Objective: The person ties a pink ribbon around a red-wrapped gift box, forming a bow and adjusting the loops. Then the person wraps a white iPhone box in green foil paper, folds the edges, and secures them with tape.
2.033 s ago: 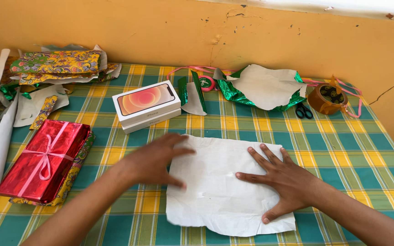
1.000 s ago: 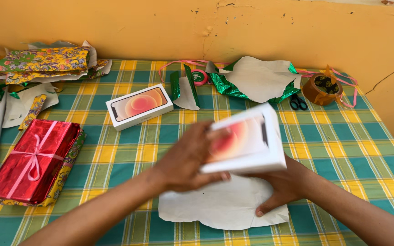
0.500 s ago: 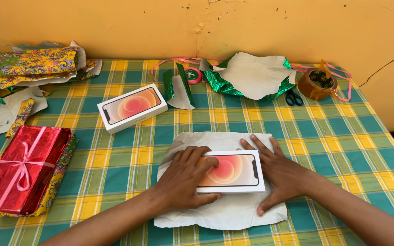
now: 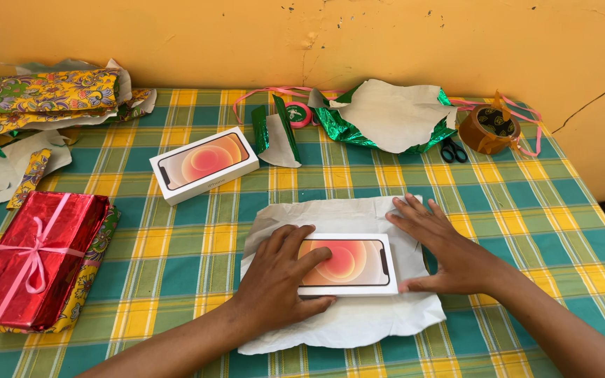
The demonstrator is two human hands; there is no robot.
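The fingers of the left hand (image 4: 281,269) are spread a little apart and lie flat on the left part of a white phone box (image 4: 348,264), with the thumb against its near edge. The fingers of the right hand (image 4: 442,248) are stretched and apart; the hand presses against the right side of the same box, and the fingertips rest on the white wrapping paper (image 4: 341,318). No hand closes around the box. The box lies flat with its picture side up, in the lower middle of the frame, on the middle of this crumpled paper, which is spread on a table with a checked green and yellow tablecloth (image 4: 526,210).

Left of centre, higher in the frame, lies a second phone box (image 4: 204,164), well apart from the hands. At the lower left is a red wrapped gift with a pink ribbon (image 4: 33,259). In the upper left lies a heap of yellow flowered paper (image 4: 47,94). Near the top centre is green foil paper (image 4: 379,119), and to its right small scissors (image 4: 451,150) and a roll of brown tape (image 4: 488,129).
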